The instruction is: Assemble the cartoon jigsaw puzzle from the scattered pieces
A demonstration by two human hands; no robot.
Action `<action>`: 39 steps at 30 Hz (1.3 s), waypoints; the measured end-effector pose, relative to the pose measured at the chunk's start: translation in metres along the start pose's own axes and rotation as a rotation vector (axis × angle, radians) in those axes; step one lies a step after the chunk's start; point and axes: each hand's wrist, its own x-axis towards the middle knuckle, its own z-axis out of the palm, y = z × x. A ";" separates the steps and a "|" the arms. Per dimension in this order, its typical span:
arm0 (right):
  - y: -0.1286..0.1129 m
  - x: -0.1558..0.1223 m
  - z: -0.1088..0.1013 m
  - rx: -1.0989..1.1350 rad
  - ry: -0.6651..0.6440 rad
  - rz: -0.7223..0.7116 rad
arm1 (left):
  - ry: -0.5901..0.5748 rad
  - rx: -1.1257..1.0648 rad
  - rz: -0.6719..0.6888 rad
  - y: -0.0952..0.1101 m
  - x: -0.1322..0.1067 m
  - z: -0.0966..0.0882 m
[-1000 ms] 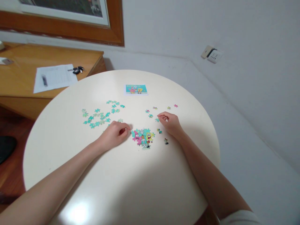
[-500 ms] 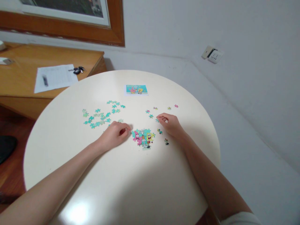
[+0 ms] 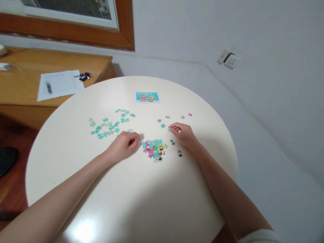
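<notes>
A partly joined cartoon puzzle (image 3: 155, 148) lies in the middle of the round cream table (image 3: 126, 189). My left hand (image 3: 124, 144) rests curled on the table just left of it, fingers closed; what it holds, if anything, is hidden. My right hand (image 3: 182, 134) rests to the upper right of the puzzle, fingertips pinched at a small teal piece (image 3: 169, 129). Several loose teal pieces (image 3: 108, 124) are scattered to the left. A few small pieces (image 3: 174, 117) lie beyond my right hand, and two dark pieces (image 3: 179, 153) sit beside my right wrist.
A small reference picture (image 3: 147, 97) lies at the far side of the table. A wooden desk (image 3: 22, 81) at the left carries a paper sheet (image 3: 59, 84) and keys (image 3: 83, 76). White walls stand behind and to the right, with a wall switch (image 3: 229, 59).
My right hand has shifted slightly left and up, its fingertips closing over the small teal piece. The left hand stays put.
</notes>
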 end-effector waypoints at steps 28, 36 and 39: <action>-0.015 -0.008 -0.002 -0.055 -0.249 -0.446 | 0.049 0.118 -0.045 0.002 0.000 -0.004; -0.015 -0.007 0.000 -0.043 -0.252 -0.496 | 0.028 0.035 -0.078 0.002 0.000 -0.005; -0.015 -0.007 0.001 -0.066 -0.253 -0.480 | 0.026 0.015 -0.083 0.004 0.000 -0.005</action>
